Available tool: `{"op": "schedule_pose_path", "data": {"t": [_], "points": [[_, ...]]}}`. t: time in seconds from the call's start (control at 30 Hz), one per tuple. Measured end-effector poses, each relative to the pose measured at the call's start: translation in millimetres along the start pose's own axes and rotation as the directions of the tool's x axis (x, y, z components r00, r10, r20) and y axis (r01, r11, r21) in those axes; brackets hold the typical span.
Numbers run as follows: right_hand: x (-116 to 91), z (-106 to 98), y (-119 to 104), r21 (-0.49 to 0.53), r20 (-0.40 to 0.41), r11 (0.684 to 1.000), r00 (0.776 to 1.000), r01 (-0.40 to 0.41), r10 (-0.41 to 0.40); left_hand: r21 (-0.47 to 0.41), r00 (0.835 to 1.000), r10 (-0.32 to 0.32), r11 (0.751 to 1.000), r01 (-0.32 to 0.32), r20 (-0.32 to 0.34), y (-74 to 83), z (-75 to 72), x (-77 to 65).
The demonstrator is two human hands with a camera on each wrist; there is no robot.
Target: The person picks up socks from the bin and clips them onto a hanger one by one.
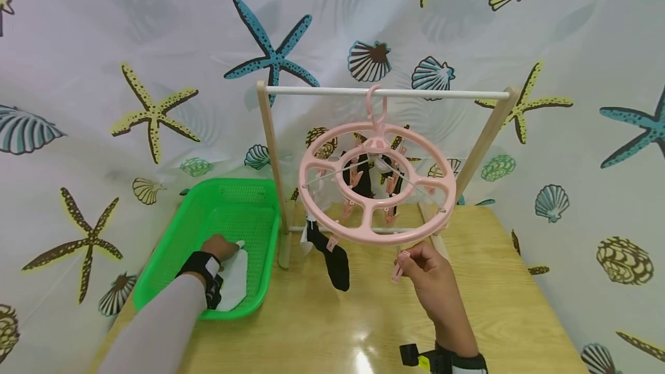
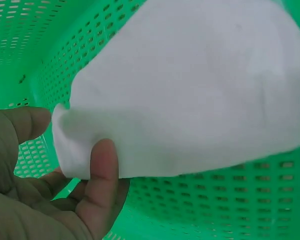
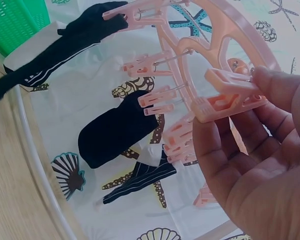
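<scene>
My left hand [image 1: 220,248] reaches into the green basket [image 1: 197,201] and holds a white sock [image 1: 234,281] by its narrow end. In the left wrist view, one finger lies over the sock [image 2: 180,95] and other fingers are partly hidden behind it. My right hand [image 1: 431,273] pinches a pink clothespin [image 1: 397,270] at the near rim of the round pink hanger [image 1: 376,238]. The right wrist view shows thumb and fingers on this clothespin [image 3: 230,92], with nothing in its jaws. A black sock [image 1: 337,267] hangs at the hanger's front left.
The hanger hooks over a white rod [image 1: 322,91] on a wooden stand [image 1: 270,143]. More clothespins hang inside, with another black sock [image 3: 120,130] and a striped one [image 3: 145,180] clipped. All stands on a wooden table [image 1: 493,305] before a seashell-patterned sheet [image 1: 332,27].
</scene>
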State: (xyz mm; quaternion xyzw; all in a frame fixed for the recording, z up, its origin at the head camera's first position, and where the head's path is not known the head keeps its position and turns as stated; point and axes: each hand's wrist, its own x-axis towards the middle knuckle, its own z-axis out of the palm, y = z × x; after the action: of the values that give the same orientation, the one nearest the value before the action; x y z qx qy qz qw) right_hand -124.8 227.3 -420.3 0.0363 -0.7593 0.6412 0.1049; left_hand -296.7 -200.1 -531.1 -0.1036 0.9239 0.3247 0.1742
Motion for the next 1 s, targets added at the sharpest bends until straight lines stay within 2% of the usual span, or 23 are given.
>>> {"op": "schedule_pose_path", "data": {"t": [0.13,0.23,0.3,0.4,0.5,0.6,0.77,0.9,1.0], "points": [[-2,3,1,0.003,0.012,1.000,1.000,0.005,-0.005,-0.003,1.000,0.003,1.000,-0.003,-0.001,-1.9,4.5,-4.5],[-2,4,0,0.000,0.015,1.000,1.000,0.024,-0.024,0.021,0.998,0.057,0.998,-0.056,-0.027,0.8,7.9,-6.9],[-2,5,0,-0.003,0.018,1.000,0.999,0.028,-0.028,0.054,0.991,0.121,0.992,-0.118,-0.063,6.2,9.2,-10.0],[-1,5,0,0.000,0.017,1.000,1.000,0.026,-0.026,0.112,0.963,0.247,0.966,-0.235,-0.108,23.1,7.8,-17.9],[-1,6,-2,0.000,0.012,1.000,1.000,0.029,-0.029,0.114,0.932,0.337,0.940,-0.323,-0.137,42.7,4.0,-29.1],[-1,6,-2,-0.004,0.008,1.000,1.000,0.029,-0.029,0.059,0.917,0.363,0.932,-0.358,-0.166,57.0,-0.7,-41.4],[0,7,-2,-0.007,0.006,1.000,1.000,0.027,-0.027,-0.031,0.891,0.385,0.914,-0.404,-0.241,69.9,-8.5,-68.6],[1,8,-2,-0.009,0.000,0.999,0.999,0.032,-0.032,-0.108,0.863,0.410,0.883,-0.457,-0.294,80.0,-10.8,-97.1],[1,8,-3,-0.005,-0.001,0.999,0.999,0.042,-0.042,-0.134,0.838,0.442,0.854,-0.502,-0.320,90.1,-6.7,-118.3]]}}
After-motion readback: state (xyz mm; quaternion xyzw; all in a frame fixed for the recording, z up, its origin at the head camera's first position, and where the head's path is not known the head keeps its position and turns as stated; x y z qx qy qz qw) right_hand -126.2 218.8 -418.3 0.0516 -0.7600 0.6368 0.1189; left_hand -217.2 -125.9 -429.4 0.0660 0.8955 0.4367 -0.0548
